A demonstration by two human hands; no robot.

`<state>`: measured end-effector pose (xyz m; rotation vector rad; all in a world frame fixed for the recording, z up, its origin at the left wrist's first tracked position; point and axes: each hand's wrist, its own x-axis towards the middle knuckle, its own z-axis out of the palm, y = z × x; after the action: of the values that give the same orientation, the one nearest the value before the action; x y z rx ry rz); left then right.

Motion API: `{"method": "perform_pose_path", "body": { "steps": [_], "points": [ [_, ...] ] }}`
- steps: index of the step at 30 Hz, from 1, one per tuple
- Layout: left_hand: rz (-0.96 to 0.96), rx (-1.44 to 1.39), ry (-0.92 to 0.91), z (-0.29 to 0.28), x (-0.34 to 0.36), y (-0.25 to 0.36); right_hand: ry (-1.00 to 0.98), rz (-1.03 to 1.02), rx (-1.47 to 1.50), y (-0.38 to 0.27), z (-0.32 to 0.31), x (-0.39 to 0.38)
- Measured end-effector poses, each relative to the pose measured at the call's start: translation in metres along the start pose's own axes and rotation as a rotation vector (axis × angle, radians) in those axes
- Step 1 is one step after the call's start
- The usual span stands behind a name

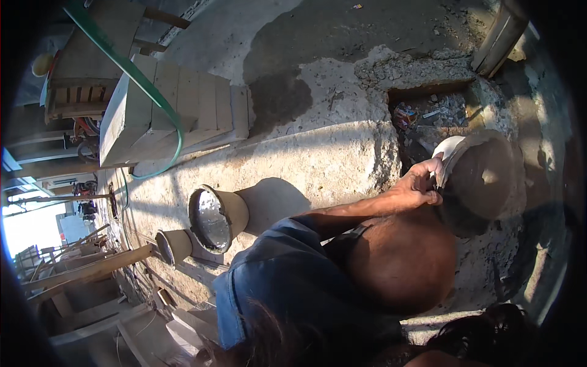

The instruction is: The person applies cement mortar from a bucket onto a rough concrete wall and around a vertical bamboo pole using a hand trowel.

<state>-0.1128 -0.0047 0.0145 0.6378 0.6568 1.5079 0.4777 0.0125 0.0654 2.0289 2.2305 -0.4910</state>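
My left hand [422, 183], at the end of a bent arm in a dark blue sleeve, is closed on the rim of a bucket [483, 180]. Its fingers pinch the near side of the rim. The bucket looks grey and mud-stained inside, with a pale outer wall showing beside the fingers. Part of its mouth lies in shadow. My bare knee [403, 263] is raised just below the left forearm. My right hand does not show; only dark hair and a bit of skin appear at the lower edge.
A larger bucket [235, 211] and a smaller bucket [177, 244], both holding grey liquid, stand to the left. Beyond the larger one are stacked pale blocks [177, 104] with a green hose [147, 88] across them. A square pit [434, 113] with litter opens near the held bucket. A wooden post [498, 40] stands far right.
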Motion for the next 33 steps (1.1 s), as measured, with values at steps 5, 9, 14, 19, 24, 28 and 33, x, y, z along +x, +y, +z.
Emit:
{"method": "perform_pose_path", "body": {
  "steps": [5, 9, 14, 19, 24, 28, 33],
  "points": [
    [0.105, -0.088, 0.298, -0.026, -0.041, 0.064, -0.072, -0.212, -0.046, -0.032, 0.007, 0.072],
    [0.297, -0.193, 0.505, -0.059, -0.078, 0.097, -0.123, -0.347, -0.075, -0.059, 0.017, 0.121],
    [0.414, -0.063, 0.74, -0.087, -0.13, 0.129, -0.167, -0.483, -0.091, -0.078, 0.036, 0.17],
    [0.433, -0.2, 0.924, -0.083, -0.162, 0.136, -0.183, -0.567, -0.094, -0.074, 0.039, 0.2],
    [0.436, -0.229, 1.046, -0.094, -0.21, 0.128, -0.189, -0.687, -0.072, -0.086, 0.042, 0.227],
    [0.324, -0.344, 1.22, -0.076, -0.196, 0.117, -0.282, -0.593, -0.209, -0.092, 0.019, 0.233],
    [0.091, -0.511, 1.276, -0.066, -0.192, 0.105, -0.295, -0.542, -0.008, -0.159, -0.02, 0.174]
  ]
}}
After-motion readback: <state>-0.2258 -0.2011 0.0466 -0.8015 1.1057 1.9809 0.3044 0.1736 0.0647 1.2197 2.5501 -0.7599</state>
